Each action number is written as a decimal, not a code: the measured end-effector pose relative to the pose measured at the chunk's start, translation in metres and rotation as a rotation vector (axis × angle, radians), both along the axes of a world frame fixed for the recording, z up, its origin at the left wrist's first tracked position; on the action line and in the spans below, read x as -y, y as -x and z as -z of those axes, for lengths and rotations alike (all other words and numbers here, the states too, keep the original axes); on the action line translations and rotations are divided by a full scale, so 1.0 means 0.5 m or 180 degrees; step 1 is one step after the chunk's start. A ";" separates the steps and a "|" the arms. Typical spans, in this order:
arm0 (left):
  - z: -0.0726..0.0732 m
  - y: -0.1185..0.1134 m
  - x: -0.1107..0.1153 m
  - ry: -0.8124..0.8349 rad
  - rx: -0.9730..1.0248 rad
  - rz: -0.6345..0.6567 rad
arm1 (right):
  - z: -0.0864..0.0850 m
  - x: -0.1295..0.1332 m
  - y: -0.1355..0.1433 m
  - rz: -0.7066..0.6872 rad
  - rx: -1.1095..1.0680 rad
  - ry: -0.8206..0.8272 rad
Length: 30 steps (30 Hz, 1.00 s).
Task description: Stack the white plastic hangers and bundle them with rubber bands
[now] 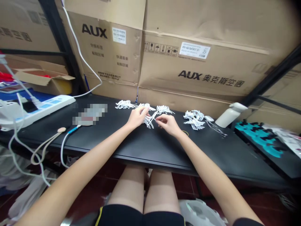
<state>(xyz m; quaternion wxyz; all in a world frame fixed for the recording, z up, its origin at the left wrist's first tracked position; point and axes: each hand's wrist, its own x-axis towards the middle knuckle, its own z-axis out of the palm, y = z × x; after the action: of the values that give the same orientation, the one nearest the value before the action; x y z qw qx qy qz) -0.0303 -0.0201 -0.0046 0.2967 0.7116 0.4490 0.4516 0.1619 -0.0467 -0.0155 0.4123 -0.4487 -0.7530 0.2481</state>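
Note:
Several bundles of thin white strands lie on the black table: a left bundle (124, 104), a middle bundle (149, 121) and another bundle (164, 109) just right of it. My left hand (138, 116) rests over the middle bundle, its fingers bent together on the strands. Close to its right, my right hand (167, 123) has thumb and index finger pinched at the ends of the same strands. What exactly sits in that pinch is too small to tell. Farther right is a larger white pile (194, 119).
A white power strip (54, 103) and cables lie at the left, near a blurred-out phone-like object (90, 114). A white bottle (230, 115) lies tilted at the right, beside turquoise pieces (261, 138). Tall cardboard boxes (164, 72) stand behind the black table (150, 147).

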 end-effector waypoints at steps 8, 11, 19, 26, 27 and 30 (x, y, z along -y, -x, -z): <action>0.004 -0.008 0.003 -0.0019 -0.0082 0.0306 | 0.009 0.010 0.025 -0.0123 -0.0226 -0.0294; 0.003 -0.011 0.003 0.0504 0.0293 0.0507 | 0.014 0.010 0.031 -0.0199 -0.0463 -0.0024; 0.001 -0.014 0.012 0.0539 0.0253 0.0626 | 0.019 0.014 0.043 -0.0367 -0.1061 0.0636; 0.011 -0.013 0.008 0.0334 0.0002 0.0609 | 0.028 0.024 0.056 -0.0267 -0.0846 0.0407; 0.011 -0.014 0.009 0.0373 0.0025 0.0632 | 0.028 0.026 0.056 -0.0183 -0.0764 0.0303; 0.011 -0.017 0.011 0.0503 0.0032 0.0726 | 0.028 0.030 0.058 -0.0109 -0.0611 0.0084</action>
<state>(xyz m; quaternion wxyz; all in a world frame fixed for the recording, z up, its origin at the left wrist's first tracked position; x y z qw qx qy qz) -0.0220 -0.0258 -0.0102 0.4035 0.7302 0.3980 0.3817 0.1331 -0.0618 -0.0293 0.4724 -0.4153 -0.7143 0.3069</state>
